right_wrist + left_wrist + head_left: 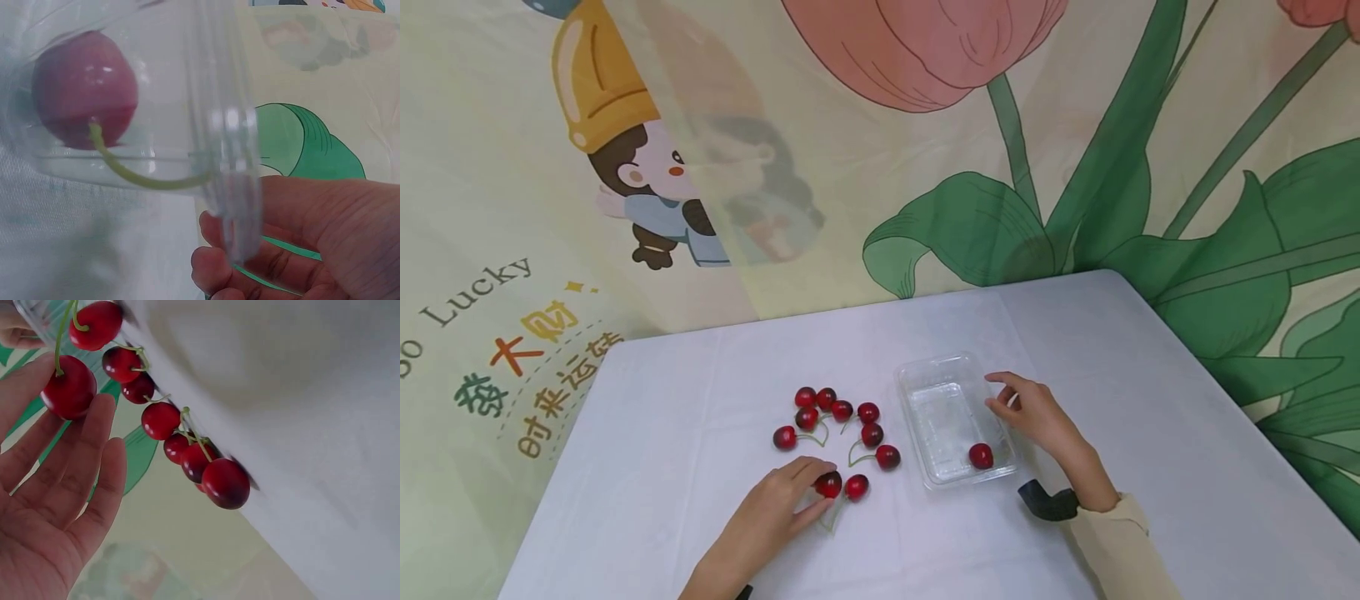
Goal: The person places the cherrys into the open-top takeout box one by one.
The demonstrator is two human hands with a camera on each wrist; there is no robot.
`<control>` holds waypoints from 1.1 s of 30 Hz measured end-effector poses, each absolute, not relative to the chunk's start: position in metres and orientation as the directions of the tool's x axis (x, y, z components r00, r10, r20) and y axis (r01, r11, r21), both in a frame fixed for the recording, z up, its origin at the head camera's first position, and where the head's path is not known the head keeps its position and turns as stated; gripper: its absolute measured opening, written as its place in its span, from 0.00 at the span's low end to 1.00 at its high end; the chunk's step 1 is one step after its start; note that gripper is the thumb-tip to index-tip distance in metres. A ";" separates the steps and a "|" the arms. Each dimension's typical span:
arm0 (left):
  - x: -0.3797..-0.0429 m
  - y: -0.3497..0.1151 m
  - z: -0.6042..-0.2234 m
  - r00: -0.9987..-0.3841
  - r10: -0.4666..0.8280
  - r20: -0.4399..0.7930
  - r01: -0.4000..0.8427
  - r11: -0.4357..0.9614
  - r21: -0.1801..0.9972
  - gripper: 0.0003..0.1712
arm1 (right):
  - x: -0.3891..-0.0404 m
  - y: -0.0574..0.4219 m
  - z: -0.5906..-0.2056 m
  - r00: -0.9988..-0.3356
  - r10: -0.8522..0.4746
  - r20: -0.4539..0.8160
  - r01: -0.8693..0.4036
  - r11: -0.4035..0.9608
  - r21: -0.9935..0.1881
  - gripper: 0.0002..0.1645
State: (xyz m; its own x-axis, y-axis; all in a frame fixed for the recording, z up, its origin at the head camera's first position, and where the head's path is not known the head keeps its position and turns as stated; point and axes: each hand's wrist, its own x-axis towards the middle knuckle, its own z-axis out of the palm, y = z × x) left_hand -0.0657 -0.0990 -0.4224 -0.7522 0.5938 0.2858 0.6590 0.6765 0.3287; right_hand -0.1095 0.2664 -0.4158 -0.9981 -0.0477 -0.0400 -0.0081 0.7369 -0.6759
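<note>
In the head view, my left hand (775, 510) pinches a dark red cherry (828, 484) between thumb and fingers. The left wrist view shows this held cherry (70, 389) with its green stem upward. Just right of it lies another cherry (857, 487). My right hand (1037, 417) is beside the right rim of a clear plastic box (925, 475), fingers loosely bent and holding nothing. Whether its fingertips touch the rim, I cannot tell. One cherry (981, 456) sits inside the box near its front right corner; its curved stem (150, 183) shows through the wall.
Behind my left hand, several loose cherries (806, 418) with stems lie in an arc on the white-covered table (700, 417). A printed cloth backdrop (820, 150) stands along the table's far edge. A black band (1049, 502) is on my right wrist.
</note>
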 end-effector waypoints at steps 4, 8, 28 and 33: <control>-0.066 -0.098 -0.421 -0.730 0.586 0.352 0.681 0.671 0.294 0.23 | -0.109 0.266 -0.416 -0.998 -0.049 -0.038 -0.010 0.735 -0.678 0.24; -0.067 -0.096 -0.418 -0.723 0.586 0.366 0.686 0.674 0.276 0.23 | -0.109 0.266 -0.416 -0.998 -0.049 -0.041 -0.008 0.735 -0.678 0.24; -0.072 -0.075 -0.378 -0.589 0.603 0.537 0.780 0.599 0.183 0.29 | -0.111 0.267 -0.415 -0.997 -0.058 -0.050 -0.009 0.733 -0.680 0.25; -0.073 -0.069 -0.372 -0.559 0.618 0.553 0.804 0.569 0.176 0.28 | -0.112 0.266 -0.417 -0.996 -0.054 -0.071 0.009 0.726 -0.687 0.25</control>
